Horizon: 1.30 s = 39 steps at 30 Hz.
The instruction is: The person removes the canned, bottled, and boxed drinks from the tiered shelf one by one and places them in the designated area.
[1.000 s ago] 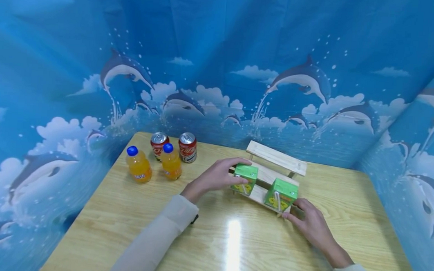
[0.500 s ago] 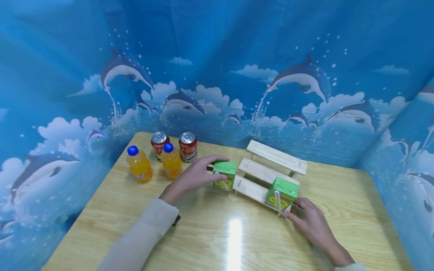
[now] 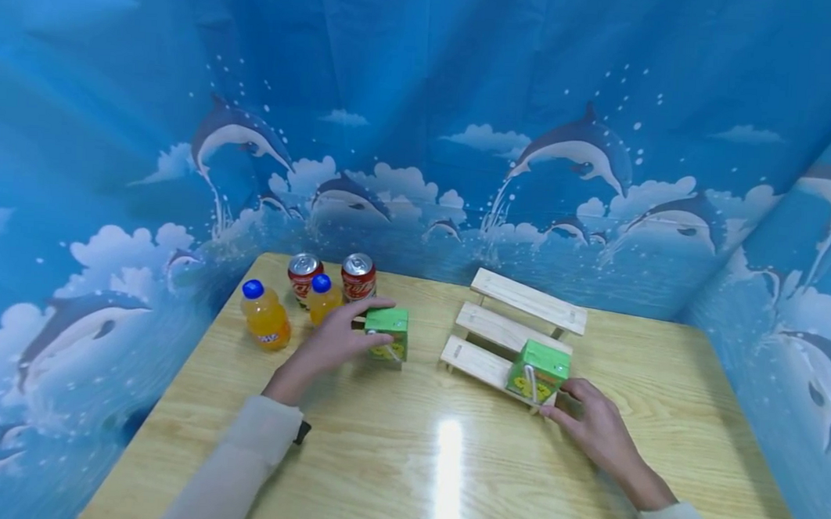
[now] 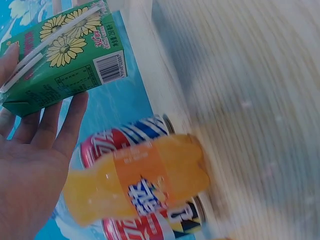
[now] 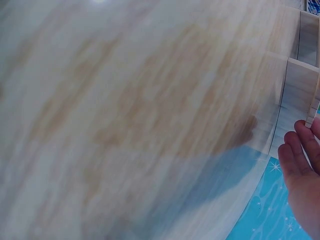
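Observation:
My left hand (image 3: 328,337) holds a green drink carton (image 3: 392,329) upright between thumb and fingers, left of a three-step wooden stand (image 3: 473,362). In the left wrist view this carton (image 4: 65,55) shows yellow flowers, a barcode and a white straw on its side; the fingers spread beneath it. A matching green carton (image 3: 538,369) stands at the right end of the lowest step. Beside that end, my right hand (image 3: 600,434) pinches the stand, thumb in front and fingers behind. The right wrist view shows its fingertips right at the stand's edge.
Two orange soda bottles with blue caps, a left one (image 3: 266,318) and a right one (image 3: 323,298), stand on the table's left. Behind them are two red soda cans, one left (image 3: 305,269) and one right (image 3: 359,278). A blue dolphin backdrop (image 3: 422,134) borders the wooden table (image 3: 377,461).
My left hand has carried its carton leftward off the lowest step, toward the bottles, and now partly covers the right bottle. The right hand, stand and other carton have stayed put.

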{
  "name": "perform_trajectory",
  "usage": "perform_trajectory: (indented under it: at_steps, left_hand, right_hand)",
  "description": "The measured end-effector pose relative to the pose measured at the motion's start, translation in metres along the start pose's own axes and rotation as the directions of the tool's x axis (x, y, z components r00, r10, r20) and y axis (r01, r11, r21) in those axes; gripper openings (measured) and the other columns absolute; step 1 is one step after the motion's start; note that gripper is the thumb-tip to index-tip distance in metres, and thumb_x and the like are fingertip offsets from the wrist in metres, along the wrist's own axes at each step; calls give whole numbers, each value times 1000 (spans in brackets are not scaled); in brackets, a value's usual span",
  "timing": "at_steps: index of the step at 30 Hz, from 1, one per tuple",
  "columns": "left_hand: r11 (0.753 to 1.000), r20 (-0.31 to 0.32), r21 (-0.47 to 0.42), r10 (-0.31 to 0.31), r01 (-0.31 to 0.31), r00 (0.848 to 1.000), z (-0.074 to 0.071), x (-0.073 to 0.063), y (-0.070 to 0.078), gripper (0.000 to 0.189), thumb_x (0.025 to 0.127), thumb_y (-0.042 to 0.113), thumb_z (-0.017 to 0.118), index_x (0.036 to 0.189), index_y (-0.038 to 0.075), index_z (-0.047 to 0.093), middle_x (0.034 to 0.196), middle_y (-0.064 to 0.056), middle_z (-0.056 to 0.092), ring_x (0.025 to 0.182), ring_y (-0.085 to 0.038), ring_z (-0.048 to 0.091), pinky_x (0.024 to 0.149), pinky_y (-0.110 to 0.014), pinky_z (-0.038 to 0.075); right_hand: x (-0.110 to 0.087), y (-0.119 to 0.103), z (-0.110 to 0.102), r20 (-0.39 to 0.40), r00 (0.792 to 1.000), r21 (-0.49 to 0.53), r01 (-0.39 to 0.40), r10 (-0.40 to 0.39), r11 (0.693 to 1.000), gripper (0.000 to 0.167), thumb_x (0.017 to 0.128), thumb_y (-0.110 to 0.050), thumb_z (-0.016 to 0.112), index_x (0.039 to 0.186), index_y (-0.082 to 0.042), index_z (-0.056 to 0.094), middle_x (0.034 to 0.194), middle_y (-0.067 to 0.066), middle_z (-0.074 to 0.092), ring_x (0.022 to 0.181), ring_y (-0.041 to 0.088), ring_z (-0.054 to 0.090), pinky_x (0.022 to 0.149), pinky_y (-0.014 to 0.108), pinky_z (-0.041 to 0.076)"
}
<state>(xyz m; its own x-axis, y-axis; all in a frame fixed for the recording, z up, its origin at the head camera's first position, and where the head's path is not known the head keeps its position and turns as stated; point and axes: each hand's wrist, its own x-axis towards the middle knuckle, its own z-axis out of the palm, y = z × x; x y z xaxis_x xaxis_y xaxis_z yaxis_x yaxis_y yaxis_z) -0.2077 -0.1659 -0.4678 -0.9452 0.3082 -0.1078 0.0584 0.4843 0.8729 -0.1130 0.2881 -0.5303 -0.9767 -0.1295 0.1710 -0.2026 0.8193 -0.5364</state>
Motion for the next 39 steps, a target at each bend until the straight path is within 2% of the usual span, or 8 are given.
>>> perform_trajectory:
  at_steps: [5, 11, 16, 20, 26, 30, 37, 39]
  left_hand:
    - [1000, -26, 20, 2, -1, 1000, -12, -9, -9, 60, 96, 55, 81, 151, 48, 59, 156, -5, 60, 126, -33, 64, 104, -55, 58]
    - [998, -64, 56, -31, 34, 997, -24, -21, -18, 66, 95, 59, 80, 155, 42, 58, 159, -6, 58, 129, -34, 61, 108, -58, 54]
    - [995, -94, 79, -54, 62, 994, -33, -32, -25, 70, 94, 61, 81, 156, 36, 59, 159, -7, 59, 130, -34, 61, 109, -56, 55]
    - [995, -96, 64, -67, 74, 993, -39, -41, -30, 70, 95, 60, 80, 155, 32, 59, 155, -9, 61, 127, -33, 62, 105, -53, 58]
    - [991, -117, 48, -121, 128, 986, -46, -53, -36, 69, 96, 59, 79, 157, 35, 57, 159, -10, 57, 131, -35, 61, 106, -51, 59]
    - [982, -136, 56, -172, 181, 976, -51, -61, -42, 75, 94, 65, 78, 159, 36, 54, 164, -12, 51, 134, -38, 59, 106, -55, 57]
    - [982, -178, 59, -165, 177, 970, -62, -78, -55, 77, 95, 66, 77, 160, 33, 54, 160, -14, 55, 133, -37, 60, 105, -52, 57]
    - [979, -187, 54, -184, 197, 965, -65, -82, -57, 78, 94, 67, 76, 161, 33, 53, 160, -15, 54, 133, -37, 59, 105, -52, 57]
  right_hand:
    - [1, 0, 0, 3, 1000, 5, -5, 5, 1000, 53, 94, -34, 87, 132, 0, 72, 127, 21, 75, 117, 44, 73, 97, 66, 60]
    - [1, 0, 0, 9, 1000, 4, -5, 5, 1000, 51, 95, -34, 87, 130, 0, 73, 127, 20, 75, 117, 44, 73, 97, 66, 60]
    - [1, 0, 0, 13, 1000, 0, -9, 9, 1000, 52, 95, -35, 87, 131, 0, 73, 127, 21, 75, 117, 44, 72, 97, 66, 59]
    - [1, -1, 0, 14, 1000, -3, -15, 15, 1000, 53, 95, -36, 87, 131, 0, 72, 127, 21, 74, 118, 44, 72, 98, 66, 59]
    - [1, -1, -1, 8, 1000, -2, -15, 15, 1000, 51, 95, -35, 87, 130, -1, 73, 126, 20, 75, 117, 44, 73, 97, 65, 60]
    - [1, -1, -1, 17, 1000, 1, -20, 20, 1000, 52, 95, -36, 86, 132, -1, 72, 127, 19, 74, 118, 43, 72, 98, 65, 60]
    - [1, 0, -1, 13, 1000, -8, -12, 12, 1000, 50, 95, -35, 87, 128, -1, 73, 125, 19, 75, 116, 43, 73, 96, 64, 60]
    - [1, 0, 0, 9, 1000, -9, -11, 11, 1000, 49, 95, -35, 87, 128, -1, 73, 125, 19, 75, 115, 43, 73, 96, 65, 60]
